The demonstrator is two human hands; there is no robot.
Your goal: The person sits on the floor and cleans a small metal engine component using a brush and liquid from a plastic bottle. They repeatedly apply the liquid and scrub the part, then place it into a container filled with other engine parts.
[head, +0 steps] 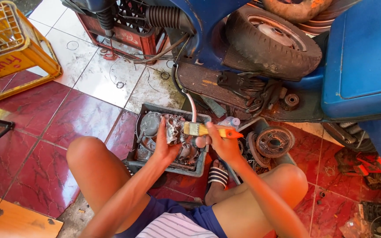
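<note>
My left hand point(166, 145) grips a grimy grey metal engine part point(173, 128) above a grey plastic tray point(154, 109) on the floor between my knees. My right hand point(222, 143) holds a paintbrush point(206, 130) with an orange handle, its pale bristles touching the right side of the engine part. More greasy metal parts, one a round grey cover point(150, 122), lie in the tray under my hands.
A blue scooter point(358, 57) with a spare tyre point(272, 42) stands just ahead. A brake drum point(273, 142) lies in a box at the right. A yellow crate point(12, 44) and a red crate point(128, 31) stand far left. My sandalled foot point(218, 175) rests beside the tray.
</note>
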